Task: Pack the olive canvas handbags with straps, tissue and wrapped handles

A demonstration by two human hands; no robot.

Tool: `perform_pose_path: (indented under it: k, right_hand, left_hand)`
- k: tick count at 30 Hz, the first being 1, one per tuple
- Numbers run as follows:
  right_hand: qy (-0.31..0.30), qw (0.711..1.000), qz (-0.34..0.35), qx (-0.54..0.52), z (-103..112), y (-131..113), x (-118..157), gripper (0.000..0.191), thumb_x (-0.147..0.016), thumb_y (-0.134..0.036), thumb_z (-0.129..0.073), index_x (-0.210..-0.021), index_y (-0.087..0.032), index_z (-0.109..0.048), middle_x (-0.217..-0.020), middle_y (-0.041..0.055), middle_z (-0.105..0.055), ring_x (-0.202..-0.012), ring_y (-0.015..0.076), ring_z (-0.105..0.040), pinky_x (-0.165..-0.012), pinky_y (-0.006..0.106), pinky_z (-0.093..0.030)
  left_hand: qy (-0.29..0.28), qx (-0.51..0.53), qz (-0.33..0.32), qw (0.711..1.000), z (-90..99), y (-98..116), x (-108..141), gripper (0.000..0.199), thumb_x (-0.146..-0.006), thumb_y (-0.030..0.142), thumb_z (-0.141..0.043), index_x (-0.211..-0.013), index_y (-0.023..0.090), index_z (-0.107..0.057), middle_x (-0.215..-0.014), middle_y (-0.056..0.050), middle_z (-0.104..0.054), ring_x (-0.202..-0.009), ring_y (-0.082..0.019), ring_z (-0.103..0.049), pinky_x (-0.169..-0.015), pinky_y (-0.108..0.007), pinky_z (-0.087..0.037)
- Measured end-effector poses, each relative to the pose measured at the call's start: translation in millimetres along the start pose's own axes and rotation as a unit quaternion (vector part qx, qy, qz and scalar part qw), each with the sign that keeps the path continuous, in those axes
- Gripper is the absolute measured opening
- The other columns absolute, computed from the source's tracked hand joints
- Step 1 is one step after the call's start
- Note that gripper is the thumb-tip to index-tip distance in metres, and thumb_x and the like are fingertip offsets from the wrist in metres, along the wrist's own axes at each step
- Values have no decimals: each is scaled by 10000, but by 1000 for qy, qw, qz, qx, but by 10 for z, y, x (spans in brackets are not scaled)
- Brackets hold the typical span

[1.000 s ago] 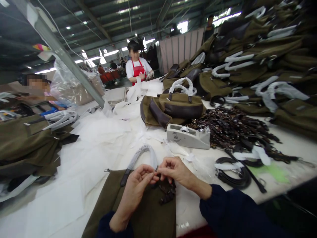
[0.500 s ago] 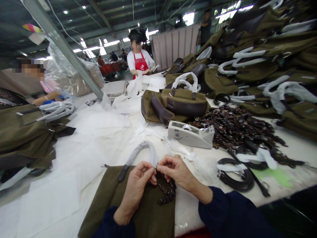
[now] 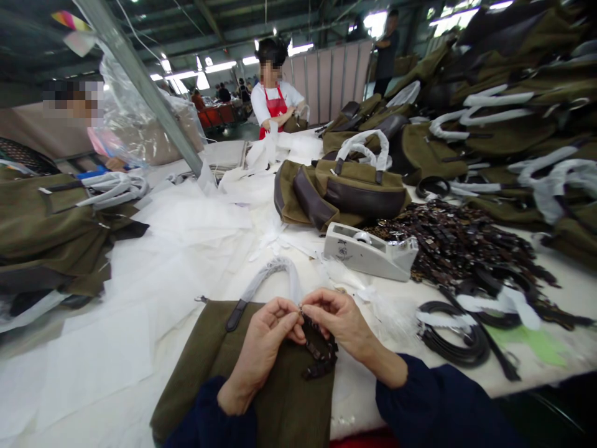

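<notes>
left hand point(image 3: 263, 348): tips pinched on the top of the dark chain point(image 3: 318, 371) | right hand point(image 3: 342, 320): tips pinched there too | chain: over the green bag point(image 3: 289, 398)'s far right corner | bag: by the bench point(image 3: 357, 392)'s near edge

- Grey-white, wedge-shaped plastic tape dispenser point(image 3: 373, 256): black, handwritten-looking marks point(image 3: 344, 251) on its long side, too blurred to make out.
- No word, brand or number can be read.
</notes>
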State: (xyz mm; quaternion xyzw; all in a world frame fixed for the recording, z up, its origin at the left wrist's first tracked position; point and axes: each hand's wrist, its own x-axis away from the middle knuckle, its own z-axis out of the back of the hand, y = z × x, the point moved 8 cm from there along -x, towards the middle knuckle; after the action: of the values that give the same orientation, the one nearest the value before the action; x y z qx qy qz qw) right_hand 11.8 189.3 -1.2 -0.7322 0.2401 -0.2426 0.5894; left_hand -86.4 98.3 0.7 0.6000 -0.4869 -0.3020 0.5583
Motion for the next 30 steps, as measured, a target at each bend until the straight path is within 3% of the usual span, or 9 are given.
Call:
perform_pose_path:
  k: [10,20,30]
  right_hand:
    - [9,1000,-1,11,-4,48,12,325,-812,-454,-720,-872,-137,-684,-564,-45,-563,-401,39,-414,-369,158,-299]
    - [9,999,7,41,1,29,19,266,-830,-415,-707,-837,-152,-674,-577,-39,-570,-423,54,-426,-399,181,-310]
    - [-7,989,79,129,-59,39,29,216,-894,-348,-648,-799,-160,-697,-683,-2,-628,-616,100,-524,-577,216,-401]
  left_hand:
    - [10,-22,2,1000,6,10,-8,202,-895,325,-658,-855,135,-602,-735,-4,-652,-583,-87,-602,-606,-198,-494]
    - [18,-27,6,999,16,-8,-28,210,-880,327,-672,-841,136,-595,-709,0,-645,-568,-88,-593,-600,-196,-476]
    - [31,-43,-4,999,66,-70,-30,204,-880,324,-668,-829,143,-590,-655,22,-618,-550,-77,-559,-605,-196,-447]
